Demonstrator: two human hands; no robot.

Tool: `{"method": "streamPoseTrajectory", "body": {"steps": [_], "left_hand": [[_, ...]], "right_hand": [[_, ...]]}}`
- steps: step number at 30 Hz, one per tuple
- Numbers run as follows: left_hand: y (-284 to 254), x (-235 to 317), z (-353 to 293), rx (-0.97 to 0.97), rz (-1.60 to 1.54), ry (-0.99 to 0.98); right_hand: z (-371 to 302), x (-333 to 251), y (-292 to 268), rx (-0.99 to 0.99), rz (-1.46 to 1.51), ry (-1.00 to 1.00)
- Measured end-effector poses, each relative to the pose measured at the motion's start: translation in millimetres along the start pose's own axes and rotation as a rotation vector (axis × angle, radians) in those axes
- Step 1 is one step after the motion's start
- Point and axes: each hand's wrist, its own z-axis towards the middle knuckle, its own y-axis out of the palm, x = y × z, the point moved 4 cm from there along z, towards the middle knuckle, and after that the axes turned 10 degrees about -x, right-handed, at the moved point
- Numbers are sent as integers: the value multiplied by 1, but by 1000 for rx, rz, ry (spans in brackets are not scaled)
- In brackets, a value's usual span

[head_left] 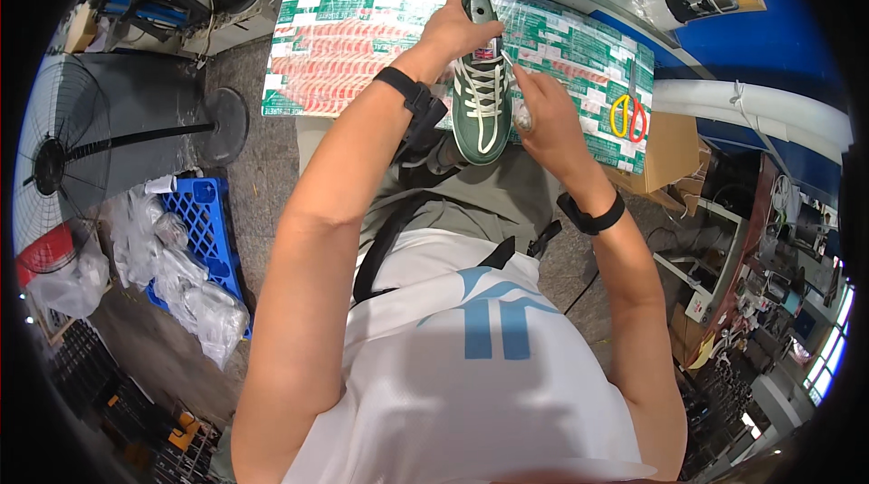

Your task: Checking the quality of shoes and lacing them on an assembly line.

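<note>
A dark green sneaker [480, 113] with white laces and pale stripes points its toe toward me over the near edge of the covered bench. My left hand [450, 31] is closed around its heel end, with the thumb over the collar opening. Beside the shoe's right side is my right hand [548, 117], its fingers curled. Something thin and pale juts from the fingers toward the shoe; I cannot make out its kind. Scissors [629, 113] with one yellow and one red handle lie at the bench's right end.
The bench top [335, 40] is covered in green and white printed tape under clear film. A cardboard box [670, 153] stands below its right end. At left are a standing fan [54, 162] and a blue plastic pallet [204, 212] with clear bags. A white padded roll [760, 113] runs at right.
</note>
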Motion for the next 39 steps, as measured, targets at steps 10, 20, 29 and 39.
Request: {"method": "streamPoseTrajectory", "body": {"steps": [10, 20, 29, 39], "left_hand": [[-10, -6, 1, -15, -66, 46], [-1, -6, 6, 39, 71, 40], [0, -3, -1, 57, 40, 54], [-1, 8, -3, 83, 175, -29]], "right_hand": [[-94, -22, -44, -265, -52, 123], [-113, -33, -5, -139, 157, 234], [-10, -10, 18, -17, 73, -17], [-4, -21, 28, -115, 364, 144]]}}
